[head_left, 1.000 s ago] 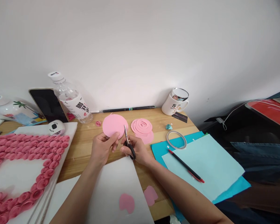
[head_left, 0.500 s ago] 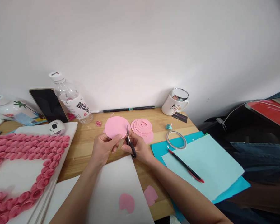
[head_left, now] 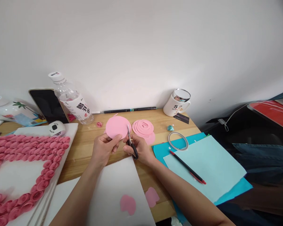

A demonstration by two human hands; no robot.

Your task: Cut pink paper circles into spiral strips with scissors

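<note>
My left hand [head_left: 105, 149] pinches the lower edge of a pink paper disc [head_left: 117, 126] and holds it up above the wooden desk [head_left: 85, 147]. My right hand [head_left: 139, 150] grips small black-handled scissors [head_left: 131, 145], their blades touching the disc's right edge. Just to the right lies a pile of pink spiral-cut discs [head_left: 143, 128].
A white board edged with pink paper roses [head_left: 25, 166] fills the left. A water bottle [head_left: 70, 100], phone [head_left: 48, 106], long pen [head_left: 129, 110] and mug [head_left: 178, 103] stand along the wall. Blue paper sheets [head_left: 207, 166], a red pen [head_left: 187, 167] and a tape ring [head_left: 178, 141] lie right. Pink scraps [head_left: 139, 201] sit near the front.
The pink disc has shifted slightly right and turned in my left hand, and the scissors have moved along its right edge. Both hands stay in nearly the same place.
</note>
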